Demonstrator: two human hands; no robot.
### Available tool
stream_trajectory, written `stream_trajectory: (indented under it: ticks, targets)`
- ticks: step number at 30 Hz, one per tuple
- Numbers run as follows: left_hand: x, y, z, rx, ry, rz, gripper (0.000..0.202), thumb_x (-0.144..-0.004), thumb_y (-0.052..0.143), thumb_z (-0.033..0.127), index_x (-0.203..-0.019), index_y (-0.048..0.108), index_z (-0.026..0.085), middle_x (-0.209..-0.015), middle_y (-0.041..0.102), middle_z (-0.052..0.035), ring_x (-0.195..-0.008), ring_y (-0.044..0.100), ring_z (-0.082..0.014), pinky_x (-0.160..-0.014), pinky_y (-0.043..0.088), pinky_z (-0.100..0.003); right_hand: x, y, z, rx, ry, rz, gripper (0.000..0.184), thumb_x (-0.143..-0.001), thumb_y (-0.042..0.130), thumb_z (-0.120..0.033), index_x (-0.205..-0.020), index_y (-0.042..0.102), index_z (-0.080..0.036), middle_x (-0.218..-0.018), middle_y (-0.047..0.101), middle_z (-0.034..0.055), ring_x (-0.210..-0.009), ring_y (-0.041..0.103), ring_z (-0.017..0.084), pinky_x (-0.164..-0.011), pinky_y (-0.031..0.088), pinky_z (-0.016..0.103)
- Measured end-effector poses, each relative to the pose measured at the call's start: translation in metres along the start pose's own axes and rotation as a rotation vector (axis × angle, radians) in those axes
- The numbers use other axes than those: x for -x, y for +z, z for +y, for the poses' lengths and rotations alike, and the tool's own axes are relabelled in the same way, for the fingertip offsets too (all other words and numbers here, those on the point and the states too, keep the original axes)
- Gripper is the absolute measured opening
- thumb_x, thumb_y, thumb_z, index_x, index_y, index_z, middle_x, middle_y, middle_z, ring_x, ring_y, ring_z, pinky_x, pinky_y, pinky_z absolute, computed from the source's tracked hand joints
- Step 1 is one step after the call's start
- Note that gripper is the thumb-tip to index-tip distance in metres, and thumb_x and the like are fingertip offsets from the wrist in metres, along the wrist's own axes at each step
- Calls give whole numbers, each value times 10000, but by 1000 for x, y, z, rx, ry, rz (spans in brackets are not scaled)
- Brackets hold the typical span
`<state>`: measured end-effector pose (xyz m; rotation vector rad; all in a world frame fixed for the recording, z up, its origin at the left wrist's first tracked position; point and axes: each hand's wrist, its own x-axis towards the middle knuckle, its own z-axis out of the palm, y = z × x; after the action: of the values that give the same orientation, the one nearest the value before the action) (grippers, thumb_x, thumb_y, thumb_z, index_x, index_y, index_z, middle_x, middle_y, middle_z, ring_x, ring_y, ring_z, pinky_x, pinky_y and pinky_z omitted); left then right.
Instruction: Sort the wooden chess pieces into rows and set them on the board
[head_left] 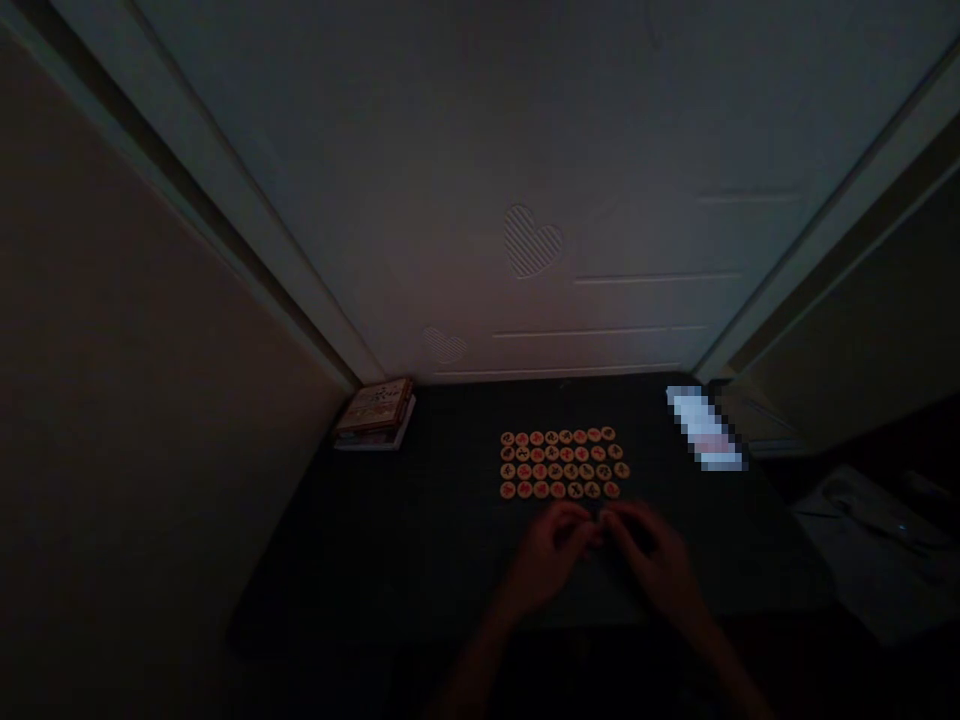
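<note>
Rows of round xiangqi pieces (555,471) with red and black characters lie face up on the dark table (360,550). Just in front of the nearest row, my left hand (559,540) and my right hand (645,545) meet at the fingertips. The fingers of both are closed in a pinch. Dim light and the fingers hide whatever is between them. My right fingertips are close to the last piece (611,490) of the front row.
At the back left of the table, a wooden-looking box (375,405) with dark markings rests on a pale book or box (397,435). A bright, blurred-out object (705,428) lies at the right edge. Behind the table rises a white panel (465,150) with heart reliefs.
</note>
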<state>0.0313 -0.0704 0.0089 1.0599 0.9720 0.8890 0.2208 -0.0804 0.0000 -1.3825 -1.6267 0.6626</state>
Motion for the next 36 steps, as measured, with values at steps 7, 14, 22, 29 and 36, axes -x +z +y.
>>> stream_trajectory:
  ticks: [7,14,22,29,36]
  targets:
    - [2,0,-4,-57,15,24,293,-901,658,463,-1032,652,201,-934,762,-77,-787,718,-182,-718,561,-303,-21,-29,34,190,198,161,375,-915,611,-566,-1003,741,-226,-887,782,61,-750,732,237,-631,559,324]
    - [5,1,-9,-193,52,34,244,-938,616,438,-1023,683,219,-924,766,-62,-788,719,-178,-756,557,-306,-25,-20,43,338,85,165,370,-931,592,-559,-945,730,-215,-909,746,76,-797,692,247,-724,543,375]
    - [7,1,-3,-270,57,27,256,-945,603,451,-1023,699,226,-903,775,-58,-794,726,-186,-760,557,-305,-6,-24,48,414,-130,110,254,-992,522,-386,-1103,689,-231,-1060,693,100,-978,665,260,-882,549,436]
    - [8,3,-2,-334,67,50,268,-961,579,421,-1053,696,197,-903,777,-62,-783,728,-177,-764,557,-302,-1,-23,56,401,-112,119,269,-990,501,-361,-1176,666,-256,-1149,668,97,-1048,650,262,-933,552,461]
    - [8,7,-5,-369,79,61,280,-964,582,431,-1035,705,190,-895,777,-61,-773,728,-173,-752,557,-292,-2,-22,53,366,-108,76,272,-971,522,-389,-1153,682,-264,-1182,653,107,-1088,637,283,-957,538,482]
